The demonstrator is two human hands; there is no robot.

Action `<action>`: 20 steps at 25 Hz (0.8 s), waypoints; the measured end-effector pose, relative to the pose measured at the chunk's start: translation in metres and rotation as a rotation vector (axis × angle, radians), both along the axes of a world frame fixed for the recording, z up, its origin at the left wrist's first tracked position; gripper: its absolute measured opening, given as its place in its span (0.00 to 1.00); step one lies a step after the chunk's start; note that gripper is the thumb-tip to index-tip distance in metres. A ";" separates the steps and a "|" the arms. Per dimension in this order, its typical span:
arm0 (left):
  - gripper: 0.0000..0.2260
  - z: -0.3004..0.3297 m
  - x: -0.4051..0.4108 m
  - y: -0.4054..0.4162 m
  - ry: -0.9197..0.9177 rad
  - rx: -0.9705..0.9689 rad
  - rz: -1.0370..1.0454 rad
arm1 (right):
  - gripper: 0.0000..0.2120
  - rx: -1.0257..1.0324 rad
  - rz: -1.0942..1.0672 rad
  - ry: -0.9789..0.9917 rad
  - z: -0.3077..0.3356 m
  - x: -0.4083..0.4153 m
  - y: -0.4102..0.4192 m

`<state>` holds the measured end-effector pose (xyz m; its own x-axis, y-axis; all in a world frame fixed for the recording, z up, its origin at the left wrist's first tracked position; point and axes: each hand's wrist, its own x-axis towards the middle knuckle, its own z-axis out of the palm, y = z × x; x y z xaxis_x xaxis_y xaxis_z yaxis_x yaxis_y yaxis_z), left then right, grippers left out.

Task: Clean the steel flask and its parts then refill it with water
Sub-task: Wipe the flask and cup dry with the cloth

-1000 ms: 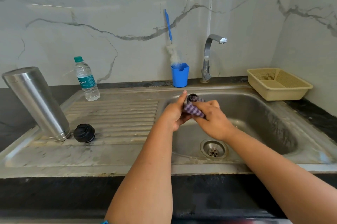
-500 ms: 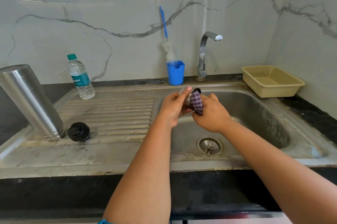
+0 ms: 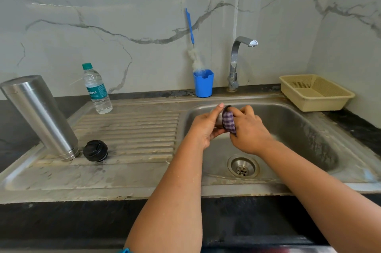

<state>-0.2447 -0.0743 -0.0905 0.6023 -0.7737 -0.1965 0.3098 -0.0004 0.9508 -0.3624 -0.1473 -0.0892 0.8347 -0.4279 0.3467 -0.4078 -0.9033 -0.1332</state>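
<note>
A: What sits on the far left?

B: The steel flask (image 3: 40,116), mouth down on the ribbed drainboard (image 3: 127,135), its body leaning to the left. Just beside its mouth lies the black stopper (image 3: 95,150).

A: And behind them?

B: A clear water bottle (image 3: 97,88) with a green cap stands upright at the back of the drainboard, near the marble wall.

A: Moving toward the middle?

B: A blue cup (image 3: 203,83) stands on the dark tabletop (image 3: 144,94) with a blue-handled bottle brush (image 3: 191,36) standing in it, bristles down. The tap (image 3: 237,61) is just to its right, with no water seen running.

A: The hands?

B: Both are over the sink basin (image 3: 299,129). The left hand (image 3: 203,129) grips a small steel cup (image 3: 219,117), thumb stretched along its top. The right hand (image 3: 250,131) has its fingers curled, pinching a purple checked cloth (image 3: 228,121) against the cup's rim. Whether the cloth reaches inside I cannot tell.

A: Below and to the right?

B: The drain (image 3: 243,166) lies under the right wrist, and a beige plastic basket (image 3: 315,93) sits at the far right corner
</note>
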 end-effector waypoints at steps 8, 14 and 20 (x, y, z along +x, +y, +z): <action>0.15 -0.006 0.006 0.006 -0.199 -0.028 -0.024 | 0.18 0.928 0.089 -0.091 0.011 -0.006 0.004; 0.15 0.008 0.003 0.003 0.140 -0.350 -0.114 | 0.31 1.926 0.282 -0.626 0.021 -0.048 -0.041; 0.19 0.002 0.002 0.002 0.414 -0.312 0.013 | 0.13 0.942 0.025 -0.813 0.021 -0.038 -0.030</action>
<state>-0.2430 -0.0728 -0.0885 0.5330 -0.8264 -0.1815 0.6582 0.2702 0.7026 -0.4001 -0.1775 -0.0682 0.5331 -0.7776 0.3334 0.1124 -0.3254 -0.9389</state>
